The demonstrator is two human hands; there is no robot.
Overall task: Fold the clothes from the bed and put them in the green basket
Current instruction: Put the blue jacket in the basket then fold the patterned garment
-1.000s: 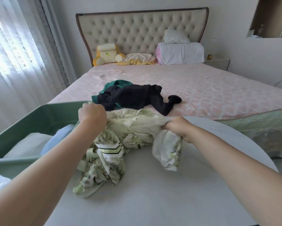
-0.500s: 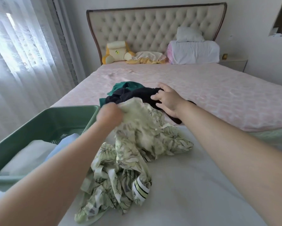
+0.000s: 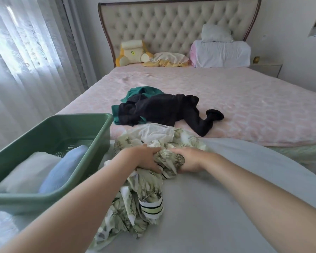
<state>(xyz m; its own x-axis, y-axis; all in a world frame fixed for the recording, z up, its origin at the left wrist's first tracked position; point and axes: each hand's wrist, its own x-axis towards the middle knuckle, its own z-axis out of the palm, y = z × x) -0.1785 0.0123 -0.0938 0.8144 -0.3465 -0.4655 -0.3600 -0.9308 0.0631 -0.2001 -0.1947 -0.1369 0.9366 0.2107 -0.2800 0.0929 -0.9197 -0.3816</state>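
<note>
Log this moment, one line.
left hand: grips leaf-print garment | right hand: same | black garment, teal garment: on bed | green basket: partly filled

Soft daylight pours through the sheer curtain [image 3: 25,52] at upper left and blows out its folds. The room is bright, with faint shadows. Wide-angle distortion bows the headboard [image 3: 171,24], and the green basket [image 3: 84,115] at lower left looks slightly blurred.
</note>
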